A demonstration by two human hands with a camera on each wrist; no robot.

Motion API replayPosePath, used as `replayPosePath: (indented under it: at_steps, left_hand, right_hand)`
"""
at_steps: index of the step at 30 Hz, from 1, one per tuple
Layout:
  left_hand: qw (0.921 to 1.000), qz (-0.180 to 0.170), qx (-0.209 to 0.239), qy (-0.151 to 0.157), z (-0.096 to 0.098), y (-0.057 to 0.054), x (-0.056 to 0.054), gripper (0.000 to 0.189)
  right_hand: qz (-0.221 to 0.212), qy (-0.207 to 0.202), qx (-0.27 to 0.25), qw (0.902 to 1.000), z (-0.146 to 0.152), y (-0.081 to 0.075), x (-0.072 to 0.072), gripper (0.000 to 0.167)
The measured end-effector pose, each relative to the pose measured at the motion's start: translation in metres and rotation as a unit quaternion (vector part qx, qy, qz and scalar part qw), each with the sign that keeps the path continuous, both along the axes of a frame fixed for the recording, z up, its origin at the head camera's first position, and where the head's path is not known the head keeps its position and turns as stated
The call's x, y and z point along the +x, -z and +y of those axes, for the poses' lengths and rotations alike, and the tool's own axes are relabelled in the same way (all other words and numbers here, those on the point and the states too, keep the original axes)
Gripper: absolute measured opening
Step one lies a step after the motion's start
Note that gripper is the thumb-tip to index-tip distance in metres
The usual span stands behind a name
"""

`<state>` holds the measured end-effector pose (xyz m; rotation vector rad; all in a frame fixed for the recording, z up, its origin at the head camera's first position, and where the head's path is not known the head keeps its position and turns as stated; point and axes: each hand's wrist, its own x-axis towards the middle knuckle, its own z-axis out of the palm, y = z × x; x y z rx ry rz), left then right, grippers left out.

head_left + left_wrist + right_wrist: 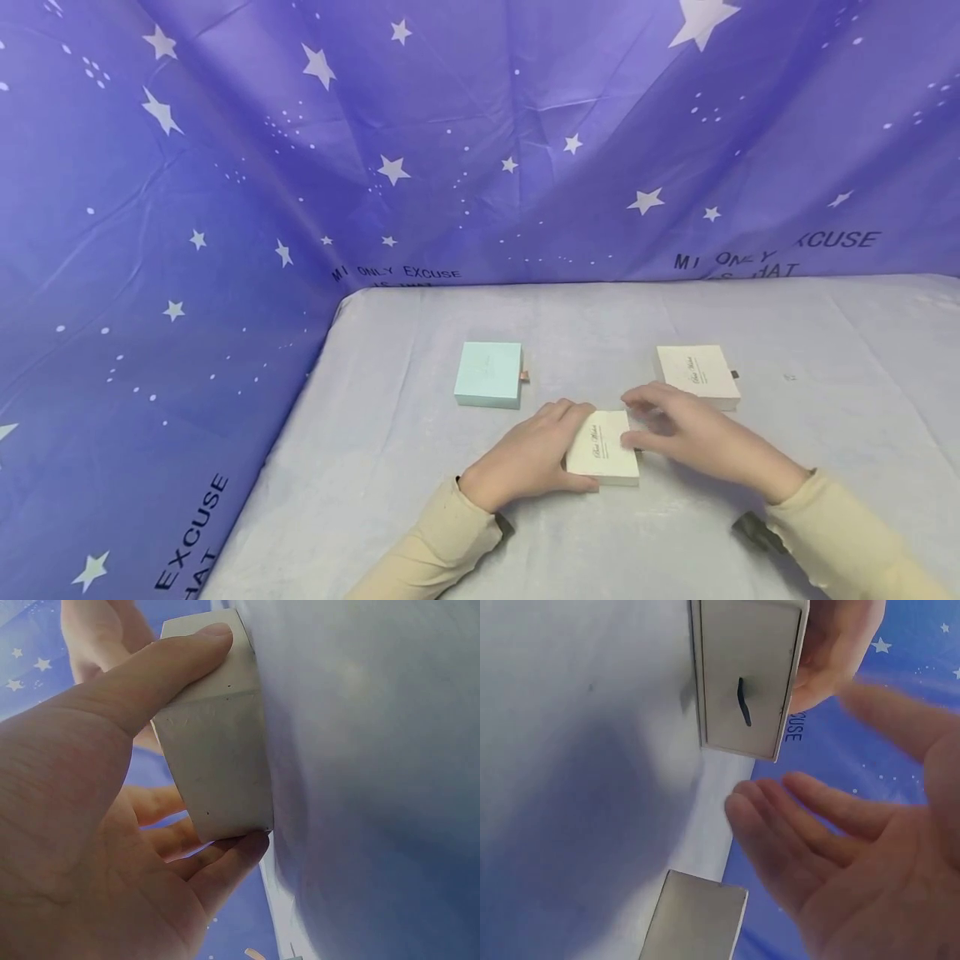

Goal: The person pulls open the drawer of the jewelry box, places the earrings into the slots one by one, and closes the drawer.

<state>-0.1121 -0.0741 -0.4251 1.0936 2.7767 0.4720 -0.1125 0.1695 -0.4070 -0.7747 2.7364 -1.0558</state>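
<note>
My left hand [536, 454] grips a small cream gift box [606, 450] with printed lettering on its lid, thumb along the near side and fingers along the far side. In the left wrist view the thumb and fingertips span the box's plain end [214, 765]. The box lies flat on the cloth. Its right end, facing my right hand [686, 429], bears a dark ribbon tab [744, 703]. That hand's fingers are loosely bent around nothing; in the right wrist view they are apart from the box, with the tab between them and the left hand.
A mint-green box [487, 372] with an orange-brown tab sits at the back left. Another cream box [693, 371] with a dark tab stands behind my right hand. All rest on a pale cloth-covered table [840, 417], with a purple star-printed curtain [480, 125] behind and to the left.
</note>
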Motion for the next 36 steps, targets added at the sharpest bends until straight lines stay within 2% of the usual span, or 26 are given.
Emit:
replayPosePath:
  at_steps: [4,9,18,24,30,36]
  left_hand:
    - [1.0,0.003,0.002,0.003,0.0,0.001,0.0,0.086]
    - [0.9999,0.001,0.007,0.007,0.0,0.001,0.0,0.084]
    - [0.9999,-0.009,0.011,-0.003,-0.001,0.003,0.001,0.082]
    - [0.9998,-0.011,0.015,-0.007,-0.001,0.002,0.002,0.081]
    - [0.9999,-0.01,0.014,-0.002,0.001,0.001,0.002,0.083]
    - [0.9998,-0.014,0.013,-0.002,-0.001,-0.001,0.001,0.083]
  right_hand:
    - [0.035,-0.03,0.014,0.9988,-0.006,0.002,0.006,0.069]
    - [0.032,-0.053,0.024,0.9978,-0.009,0.005,0.01,0.07]
    - [0.01,-0.055,0.019,0.9983,-0.012,0.007,0.01,0.074]
    - [0.015,-0.048,0.018,0.9985,-0.012,0.007,0.011,0.075]
    - [0.024,-0.052,0.031,0.9979,-0.014,0.01,0.015,0.082]
    - [0.024,-0.042,0.032,0.9983,-0.015,0.01,0.015,0.079]
